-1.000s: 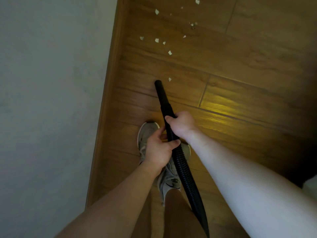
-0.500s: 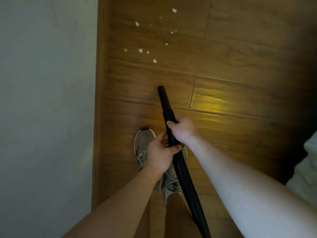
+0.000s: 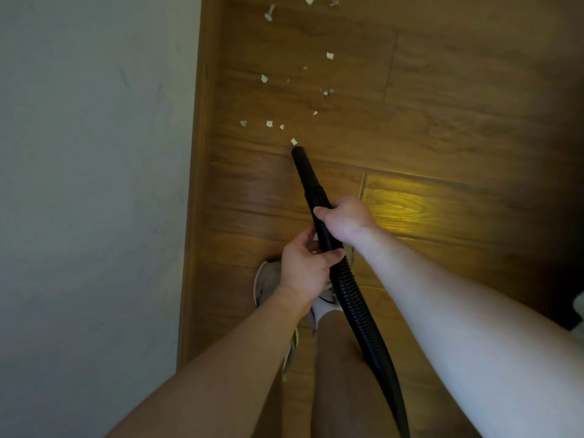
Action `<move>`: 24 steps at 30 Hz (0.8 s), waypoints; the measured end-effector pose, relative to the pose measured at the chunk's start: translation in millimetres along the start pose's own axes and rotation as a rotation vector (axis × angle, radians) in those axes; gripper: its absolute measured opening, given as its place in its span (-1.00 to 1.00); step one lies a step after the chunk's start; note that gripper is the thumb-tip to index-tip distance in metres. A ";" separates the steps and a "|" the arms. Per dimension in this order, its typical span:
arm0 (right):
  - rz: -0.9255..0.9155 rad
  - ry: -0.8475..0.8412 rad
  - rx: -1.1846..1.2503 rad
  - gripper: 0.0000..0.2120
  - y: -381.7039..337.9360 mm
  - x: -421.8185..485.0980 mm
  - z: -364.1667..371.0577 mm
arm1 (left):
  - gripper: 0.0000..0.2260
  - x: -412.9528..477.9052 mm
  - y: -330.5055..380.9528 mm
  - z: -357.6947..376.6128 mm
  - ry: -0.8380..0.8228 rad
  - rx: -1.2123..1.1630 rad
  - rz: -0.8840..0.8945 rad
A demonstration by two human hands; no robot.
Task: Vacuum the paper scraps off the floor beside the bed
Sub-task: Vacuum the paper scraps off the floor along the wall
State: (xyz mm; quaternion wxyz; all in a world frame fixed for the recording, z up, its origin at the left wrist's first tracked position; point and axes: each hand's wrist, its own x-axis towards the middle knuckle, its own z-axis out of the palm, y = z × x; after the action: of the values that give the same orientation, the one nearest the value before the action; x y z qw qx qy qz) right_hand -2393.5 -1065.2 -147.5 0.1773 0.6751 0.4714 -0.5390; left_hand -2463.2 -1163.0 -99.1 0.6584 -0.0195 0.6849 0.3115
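Now slides the nozzle (image 3: 305, 172) forward from a moment ago, tip just beside the nearest paper scrap (image 3: 294, 141), gripping the hose (image 3: 350, 289) in curled left hand (image 3: 303, 267) and right hand (image 3: 346, 221), leaving the other scraps (image 3: 269, 123) scattered ahead on the floor (image 3: 442, 121).

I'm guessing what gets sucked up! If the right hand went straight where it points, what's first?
Likely the nearest paper scrap, just beyond the tip of the black hose the right hand grips; the tip's height above the floor is unclear.

Both hands (image 3: 316, 248) grip the vacuum hose (image 3: 316, 197) near paper scraps (image 3: 294, 141).
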 end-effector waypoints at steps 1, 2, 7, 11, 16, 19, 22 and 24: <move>-0.003 -0.002 0.000 -0.67 -3.6 4.2 -2.4 | -0.60 2.9 4.8 1.3 0.005 0.001 0.002; -0.007 -0.006 -0.007 -0.67 -7.2 7.7 -4.8 | -0.59 5.2 9.0 2.8 0.012 0.000 -0.001; -0.035 -0.036 -0.069 -0.67 -19.8 19.2 -18.2 | -0.59 14.8 21.0 12.2 0.047 -0.009 -0.013; -0.048 -0.065 -0.103 -0.67 -27.8 23.5 -26.0 | -0.58 16.8 32.0 17.4 0.062 -0.015 -0.026; -0.077 -0.074 -0.097 -0.66 -38.6 32.5 -31.1 | -0.58 21.8 45.3 21.3 0.089 -0.025 -0.005; -0.094 -0.077 -0.103 -0.68 -50.8 37.2 -31.4 | -0.58 27.2 55.1 16.9 0.113 -0.019 -0.013; -0.103 -0.090 -0.127 -0.69 -64.0 40.8 -28.7 | -0.54 32.1 62.3 9.4 0.122 -0.041 -0.010; -0.105 -0.101 -0.160 -0.69 -71.1 43.6 -27.5 | -0.61 34.7 63.4 5.7 0.137 -0.046 0.007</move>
State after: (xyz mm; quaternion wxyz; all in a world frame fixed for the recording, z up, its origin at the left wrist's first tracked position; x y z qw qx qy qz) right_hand -2438.0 -990.2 -157.6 0.2255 0.6052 0.5382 -0.5415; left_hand -2490.4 -1096.1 -105.1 0.6083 -0.0536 0.7210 0.3275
